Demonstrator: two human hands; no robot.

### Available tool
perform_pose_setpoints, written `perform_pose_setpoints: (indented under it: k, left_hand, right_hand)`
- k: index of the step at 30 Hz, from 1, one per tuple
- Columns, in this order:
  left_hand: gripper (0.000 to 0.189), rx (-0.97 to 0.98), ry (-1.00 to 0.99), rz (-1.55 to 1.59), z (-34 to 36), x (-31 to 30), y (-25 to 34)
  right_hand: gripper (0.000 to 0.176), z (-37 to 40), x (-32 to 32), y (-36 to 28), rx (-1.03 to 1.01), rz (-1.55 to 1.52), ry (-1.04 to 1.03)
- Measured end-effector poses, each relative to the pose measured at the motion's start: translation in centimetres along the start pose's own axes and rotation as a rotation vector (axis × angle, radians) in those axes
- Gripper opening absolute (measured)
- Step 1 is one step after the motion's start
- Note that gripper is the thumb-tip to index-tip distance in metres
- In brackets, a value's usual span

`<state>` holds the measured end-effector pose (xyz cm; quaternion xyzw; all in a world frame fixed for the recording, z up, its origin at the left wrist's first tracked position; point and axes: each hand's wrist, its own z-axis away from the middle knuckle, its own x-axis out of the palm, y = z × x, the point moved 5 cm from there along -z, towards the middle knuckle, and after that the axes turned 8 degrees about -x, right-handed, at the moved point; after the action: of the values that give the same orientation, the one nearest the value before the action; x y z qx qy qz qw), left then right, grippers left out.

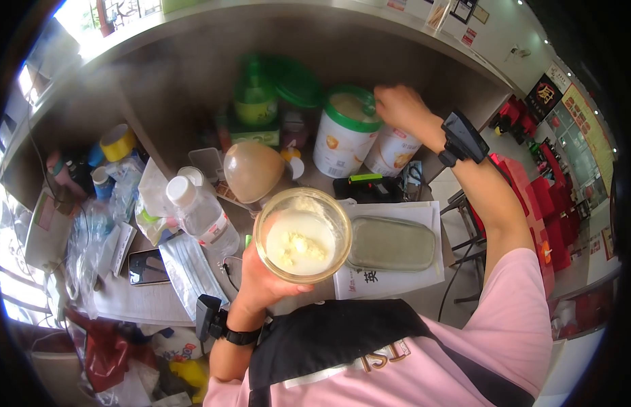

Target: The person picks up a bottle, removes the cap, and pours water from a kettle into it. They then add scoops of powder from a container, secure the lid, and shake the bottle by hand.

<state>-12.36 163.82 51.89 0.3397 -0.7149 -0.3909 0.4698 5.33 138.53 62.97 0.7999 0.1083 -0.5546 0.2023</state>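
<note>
My left hand [253,275] is wrapped round a clear glass bowl [347,237], held above the desk. Whitish liquid with clumps of pale yellow powder [298,247] floating on it fills part of the bowl. My right hand [402,108] is closed at the right rim of an open milk powder can [339,146] with a green rim. At its fingertips is a small green piece that looks like a scoop [369,108], mostly hidden. A second similar can [393,150] stands under my right wrist. The green lid [295,81] leans behind the open can.
Left of the bowl stand a plastic water bottle [205,217] and an upturned brownish dome [251,171]. A glass dish lid [393,243] rests on papers at right. A phone [148,266], a face mask [192,271] and a green pump bottle [255,98] are also there.
</note>
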Motion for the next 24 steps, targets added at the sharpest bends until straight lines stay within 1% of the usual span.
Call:
perform_pose_setpoints:
  k: [3, 4, 5, 6, 8, 9, 11, 12, 14, 15, 16, 17, 18, 20, 21, 23, 24]
  left_hand:
    - [0.096, -0.001, 0.005, -0.080, 0.1, -0.1, 0.4]
    - [0.096, 0.002, 0.007, -0.080, 0.0, -0.2, 0.5]
    - [0.095, 0.011, -0.022, -0.145, -0.2, -0.2, 0.6]
    - [0.094, 0.019, -0.051, -0.210, -0.3, -0.2, 0.5]
    - [0.092, 0.017, -0.038, -0.190, -0.5, -0.1, 0.3]
    - [0.090, 0.012, -0.026, -0.169, -0.6, -0.1, 0.1]
    - [0.087, 0.009, -0.023, -0.210, -1.1, -0.2, -0.3]
    - [0.085, -0.001, -0.025, -0.251, -1.4, -0.3, -0.5]
    - [0.082, 0.016, -0.019, -0.274, -2.0, -0.2, -0.6]
    - [0.080, 0.029, -0.020, -0.293, -2.4, -0.1, -0.7]
    - [0.080, 0.029, -0.016, -0.297, -2.8, 0.0, -0.9]
    - [0.079, 0.055, -0.011, -0.297, -3.2, 0.0, -1.0]
    - [0.077, 0.079, -0.005, -0.297, -3.5, 0.1, -1.0]
    - [0.076, 0.071, 0.000, -0.298, -4.0, 0.3, -1.0]
    - [0.076, 0.080, 0.000, -0.300, -4.1, 0.4, -0.9]
    - [0.078, 0.077, -0.005, -0.288, -4.3, 0.4, -0.9]
    - [0.078, 0.072, -0.007, -0.290, -4.2, 0.5, -1.0]
  right_hand:
    - [0.011, 1.1, -0.2, -0.6, -0.061, 0.061, -0.013]
    - [0.008, 1.7, -0.6, -1.2, -0.186, 0.090, 0.058]
    - [0.006, 2.4, -1.0, -1.9, -0.311, 0.118, 0.128]
    - [0.006, 2.9, -1.1, -2.0, -0.314, 0.119, 0.129]
    - [0.006, 4.1, -2.3, -3.3, -0.514, 0.161, 0.257]
    - [0.006, 4.6, -2.7, -3.6, -0.518, 0.162, 0.260]
    - [0.009, 5.6, -4.1, -4.8, -0.616, 0.241, 0.341]
    - [0.009, 5.9, -4.7, -5.3, -0.622, 0.239, 0.346]
    - [0.016, 6.9, -6.6, -6.7, -0.685, 0.249, 0.455]
    - [0.016, 7.2, -7.5, -7.3, -0.688, 0.246, 0.459]
    - [0.019, 7.7, -8.6, -8.2, -0.732, 0.261, 0.509]
    - [0.022, 8.2, -9.5, -9.0, -0.777, 0.273, 0.559]
    - [0.022, 8.5, -10.3, -9.7, -0.780, 0.263, 0.563]
    - [0.023, 9.5, -11.9, -10.8, -0.796, 0.134, 0.628]
    - [0.023, 9.8, -12.4, -11.5, -0.794, 0.124, 0.630]
    - [0.020, 10.1, -13.0, -12.4, -0.739, -0.197, 0.578]
    - [0.020, 10.5, -12.8, -12.9, -0.733, -0.201, 0.578]
